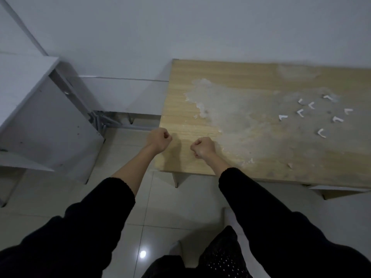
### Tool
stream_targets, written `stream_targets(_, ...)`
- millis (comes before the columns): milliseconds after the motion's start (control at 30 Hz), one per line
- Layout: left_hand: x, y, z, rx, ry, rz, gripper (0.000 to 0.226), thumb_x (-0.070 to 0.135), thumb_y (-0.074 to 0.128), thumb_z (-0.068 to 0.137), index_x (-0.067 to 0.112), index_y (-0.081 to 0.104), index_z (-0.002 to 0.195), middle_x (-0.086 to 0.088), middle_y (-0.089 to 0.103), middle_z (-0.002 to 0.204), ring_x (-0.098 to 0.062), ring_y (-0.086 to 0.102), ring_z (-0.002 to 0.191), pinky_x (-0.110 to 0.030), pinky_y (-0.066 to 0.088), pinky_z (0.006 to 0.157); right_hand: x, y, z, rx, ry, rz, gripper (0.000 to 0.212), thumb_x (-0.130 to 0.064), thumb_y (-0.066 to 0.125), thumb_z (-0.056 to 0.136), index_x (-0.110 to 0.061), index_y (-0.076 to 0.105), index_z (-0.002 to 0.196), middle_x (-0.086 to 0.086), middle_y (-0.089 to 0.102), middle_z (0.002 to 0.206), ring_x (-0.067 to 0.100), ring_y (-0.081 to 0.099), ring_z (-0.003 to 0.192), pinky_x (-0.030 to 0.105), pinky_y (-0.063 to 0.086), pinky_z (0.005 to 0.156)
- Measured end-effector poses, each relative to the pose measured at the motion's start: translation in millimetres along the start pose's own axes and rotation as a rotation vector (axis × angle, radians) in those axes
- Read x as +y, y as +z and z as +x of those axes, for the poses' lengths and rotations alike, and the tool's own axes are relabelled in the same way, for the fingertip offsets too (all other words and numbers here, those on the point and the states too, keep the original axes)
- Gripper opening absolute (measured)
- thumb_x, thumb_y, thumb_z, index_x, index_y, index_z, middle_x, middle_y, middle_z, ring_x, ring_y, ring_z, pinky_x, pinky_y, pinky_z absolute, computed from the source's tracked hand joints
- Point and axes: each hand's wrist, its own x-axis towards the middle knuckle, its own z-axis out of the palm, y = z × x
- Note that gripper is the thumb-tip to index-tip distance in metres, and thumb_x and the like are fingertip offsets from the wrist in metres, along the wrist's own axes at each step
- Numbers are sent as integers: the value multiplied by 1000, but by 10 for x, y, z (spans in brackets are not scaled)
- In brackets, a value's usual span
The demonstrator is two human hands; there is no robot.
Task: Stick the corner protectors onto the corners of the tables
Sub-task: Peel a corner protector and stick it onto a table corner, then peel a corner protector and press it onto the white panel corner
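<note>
Both your hands are curled into fists above the near-left part of the wooden table (251, 157). Your left hand (158, 140) hangs over the table's left edge, and your right hand (203, 147) sits just beside it, further in over the top; the two are close but not touching. Whether either fist encloses anything cannot be told.

You have eight white corner protectors (313, 113) lying loose on the right side of the tabletop, scattered in a cluster well apart from your hands. They rest on a pale, worn patch (230, 117) where the wood finish looks peeled.

One white table (26, 81) stands to the left, tipped on its side on the tiled floor (160, 207).
</note>
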Motion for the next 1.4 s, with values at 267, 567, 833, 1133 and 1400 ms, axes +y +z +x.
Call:
stream_targets(267, 1412, 609, 388, -186, 257, -23, 18, 17, 56, 84, 6, 67, 75, -15, 66, 80, -30, 62, 82, -29, 40, 67, 364, -1398, 477, 186, 52, 18, 35, -6, 64, 78, -16, 50, 47, 6, 56, 57, 25, 62, 69, 39, 54, 70)
stream_targets(567, 3037, 1454, 887, -283, 429, -63, 17, 16, 57, 84, 5, 69, 84, -13, 70, 91, -29, 64, 86, -39, 53, 79, 980, -2947, 1043, 428, 133, -17, 11, -8, 61, 80, -5, 72, 81, 15, 73, 94, 29, 67, 94, 32, 52, 81)
stream_targets(833, 3925, 2017, 1229, -315, 463, -46, 9, 13, 61, 83, 9, 69, 84, -10, 71, 92, -24, 64, 86, -34, 52, 77, 1306, -3708, 1576, 515, 151, -80, 15, -11, 56, 84, -3, 69, 87, 16, 70, 97, 32, 64, 95, 37, 52, 80)
stream_targets(1133, 4367, 2387, 1529, -318, 429, 6, 20, 25, 67, 84, 7, 65, 94, -13, 67, 98, -27, 62, 91, -35, 49, 77, 1537, -4113, 2022, 403, 86, -74, 14, -2, 55, 82, 1, 67, 88, 15, 68, 99, 29, 62, 95, 38, 49, 83)
stream_targets(1400, 4526, 2554, 1506, -314, 373, 17, 19, 19, 77, 75, 4, 64, 77, -15, 68, 87, -27, 63, 82, -36, 48, 69, 1659, -4164, 2150, 363, 79, -73, 29, -5, 59, 81, -23, 47, 61, -3, 51, 69, 17, 51, 80, 30, 41, 71)
